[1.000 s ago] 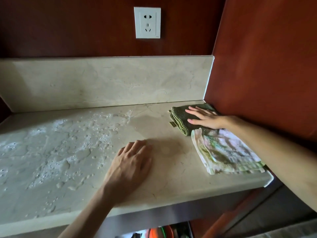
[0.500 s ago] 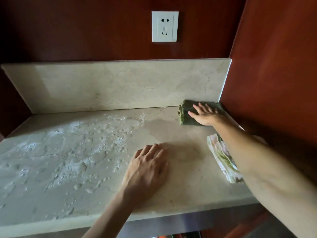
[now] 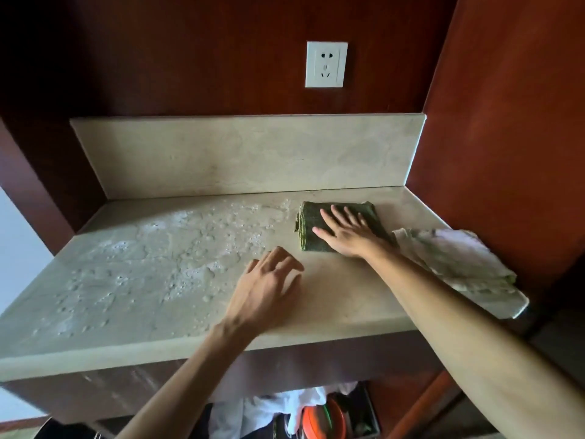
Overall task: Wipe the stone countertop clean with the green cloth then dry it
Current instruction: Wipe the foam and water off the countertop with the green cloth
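our right hand (image 3: 349,234) presses flat-fingered on the cloth (image 3: 340,225) at the counter's (image 3: 332,299) two o'clock, left hand (image 3: 269,291) empty and loosely curled beside it, and a light sweep could smear the foam (image 3: 177,255) at nine o'clock.

Dim red-brown alcove, stone upstand

Back wall (image 3: 190,58) dark red-brown panelling, white socket plate (image 3: 326,64) mounted centre. Side panel (image 3: 506,122) at right same reddish tone, better lit. Pale stone backsplash (image 3: 247,153) along the wall foot. Bright patch (image 3: 15,236) at far left edge.
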